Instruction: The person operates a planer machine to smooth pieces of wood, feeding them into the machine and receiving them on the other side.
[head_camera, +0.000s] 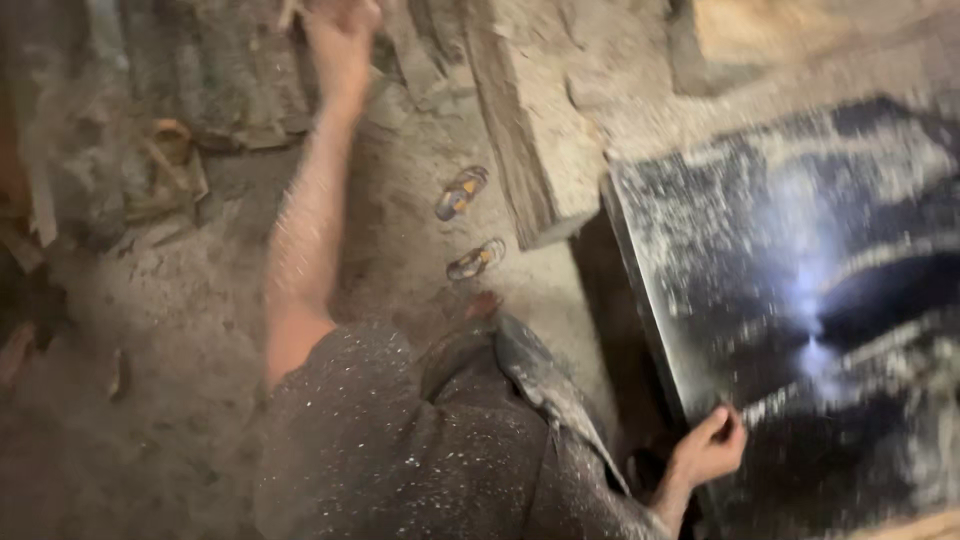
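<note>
Dark stone slab (800, 300), dusted with pale grit and lit by a bright glare near its middle, lies to the right of the person and slightly ahead, its near left edge running as a long straight line from upper left toward lower right. The right hand (708, 450) sits at the lower end of that edge, fingers curled over the rim and thumb pressed against the slab's side, so it grips the slab there. This hand is by far the nearer of the two hands to the slab.

The left hand (340, 25) is stretched well away, up and to the left across the dusty floor (180, 330), at the top border of the view. It is blurred and partly cut off, so I cannot tell whether it is clenched, released or holding anything; a pile of rubble and scrap (170, 170) lies near it.

Between the two arms sit the person's dust-speckled clothes (400, 450). Beyond them a pair of sandals (468, 225) rests on the floor, just beside a rough stone block (530, 120) that stands touching or nearly touching the slab's far corner.
</note>
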